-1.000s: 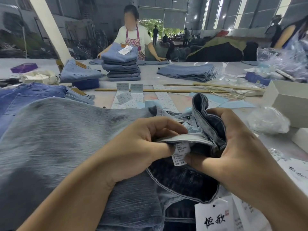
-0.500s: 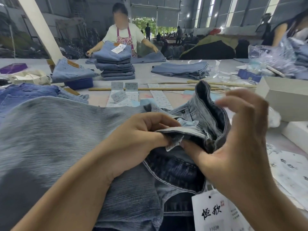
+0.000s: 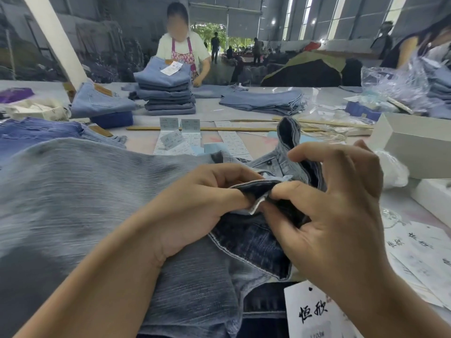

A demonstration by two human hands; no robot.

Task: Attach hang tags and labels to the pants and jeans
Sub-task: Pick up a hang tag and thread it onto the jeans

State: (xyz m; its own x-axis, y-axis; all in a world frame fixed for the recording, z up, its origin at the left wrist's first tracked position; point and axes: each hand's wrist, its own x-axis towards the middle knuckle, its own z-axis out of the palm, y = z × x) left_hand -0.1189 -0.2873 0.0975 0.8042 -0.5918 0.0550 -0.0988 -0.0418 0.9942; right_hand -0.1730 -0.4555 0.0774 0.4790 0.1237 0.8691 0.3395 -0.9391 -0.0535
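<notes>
Pinching the folded waistband (image 3: 256, 186) of the grey jeans (image 3: 97, 191), the left hand (image 3: 195, 206) kept its fingers curled round the denim edge, as it had a second before. The change was on the other side: the right hand (image 3: 324, 211), which half a second earlier had lifted with its fingers spread above the waistband, had come back down, and its thumb and forefinger now pinched the same edge, just beside the left thumb, while its other fingers stayed loosely apart. The small white sewn label (image 3: 256, 208), fully readable below the waistband a second ago, showed now only as a corner between the two thumbs. This suggested that the person had finished checking the size and was tucking the label away, so that a matching tag could be chosen next. A white hang tag (image 3: 314, 311) lay below the waistband, near the right wrist, and sheets of size stickers (image 3: 231, 140) lay beyond the waistband on the table (image 3: 244, 113).
</notes>
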